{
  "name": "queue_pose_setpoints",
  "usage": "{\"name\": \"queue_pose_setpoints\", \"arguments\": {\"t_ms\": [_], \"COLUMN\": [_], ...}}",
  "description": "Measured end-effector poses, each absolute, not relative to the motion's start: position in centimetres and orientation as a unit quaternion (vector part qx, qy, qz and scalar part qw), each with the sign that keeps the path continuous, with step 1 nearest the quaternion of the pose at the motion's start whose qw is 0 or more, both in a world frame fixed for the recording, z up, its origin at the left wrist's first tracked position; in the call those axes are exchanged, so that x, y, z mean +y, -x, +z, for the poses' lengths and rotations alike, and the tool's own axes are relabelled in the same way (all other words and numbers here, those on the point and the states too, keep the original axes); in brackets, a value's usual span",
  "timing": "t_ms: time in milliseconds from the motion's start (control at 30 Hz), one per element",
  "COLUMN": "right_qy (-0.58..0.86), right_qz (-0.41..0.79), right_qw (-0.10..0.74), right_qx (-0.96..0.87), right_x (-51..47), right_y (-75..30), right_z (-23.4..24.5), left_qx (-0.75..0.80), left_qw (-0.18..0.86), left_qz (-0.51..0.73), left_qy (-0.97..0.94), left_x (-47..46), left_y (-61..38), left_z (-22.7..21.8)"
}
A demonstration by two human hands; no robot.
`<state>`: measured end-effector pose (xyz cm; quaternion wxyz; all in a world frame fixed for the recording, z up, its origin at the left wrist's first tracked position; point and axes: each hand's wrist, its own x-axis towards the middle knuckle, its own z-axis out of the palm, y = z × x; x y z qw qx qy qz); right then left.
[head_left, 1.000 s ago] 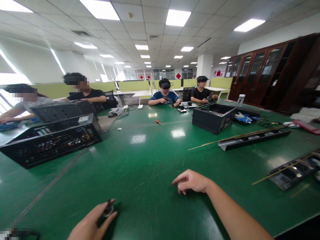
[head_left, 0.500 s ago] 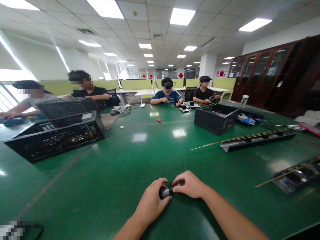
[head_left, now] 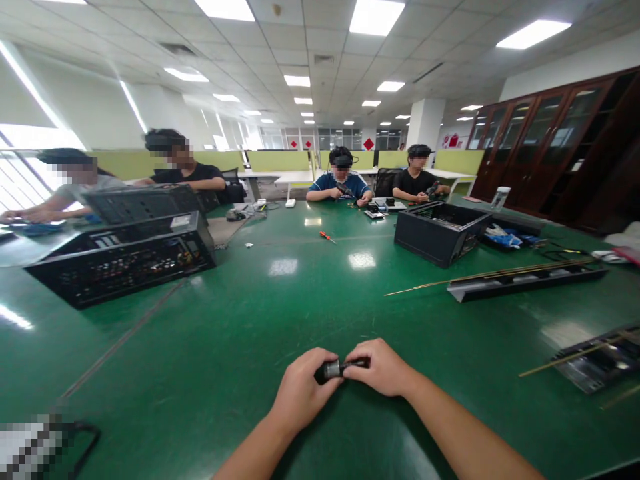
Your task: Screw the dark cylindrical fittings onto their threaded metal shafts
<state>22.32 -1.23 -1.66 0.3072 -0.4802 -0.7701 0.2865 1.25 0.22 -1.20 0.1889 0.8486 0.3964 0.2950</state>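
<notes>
Low in the middle of the green table (head_left: 300, 313), both my hands meet on one small dark cylindrical part with a metal end (head_left: 334, 369). My left hand (head_left: 303, 390) wraps its fingers round the thicker end. My right hand (head_left: 383, 367) pinches the thinner black end from the right. What the part is exactly I cannot make out. Both forearms rest low over the table's near edge.
An open black computer case (head_left: 125, 257) lies at the left, another black case (head_left: 437, 233) at the back right. Long black panels with thin rods (head_left: 525, 281) lie at the right. A red screwdriver (head_left: 327, 237) lies mid-table. Several seated people work at the far side.
My left hand brought the small part from the near left edge up to the middle, and my right hand closed on its other end. The view has tilted slightly.
</notes>
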Motion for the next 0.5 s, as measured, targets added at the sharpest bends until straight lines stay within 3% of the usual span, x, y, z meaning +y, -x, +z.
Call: {"name": "queue_pose_setpoints", "arguments": {"t_ms": [500], "right_qy": [0.463], "right_qz": [0.276], "right_qw": [0.298], "right_qx": [-0.788], "right_x": [-1.26], "right_y": [-22.32], "right_z": [-1.78], "left_qx": [0.402], "left_qw": [0.212], "left_qz": [0.312], "left_qy": [-0.835], "left_x": [0.13], "left_y": [-1.31], "left_z": [-1.24]}}
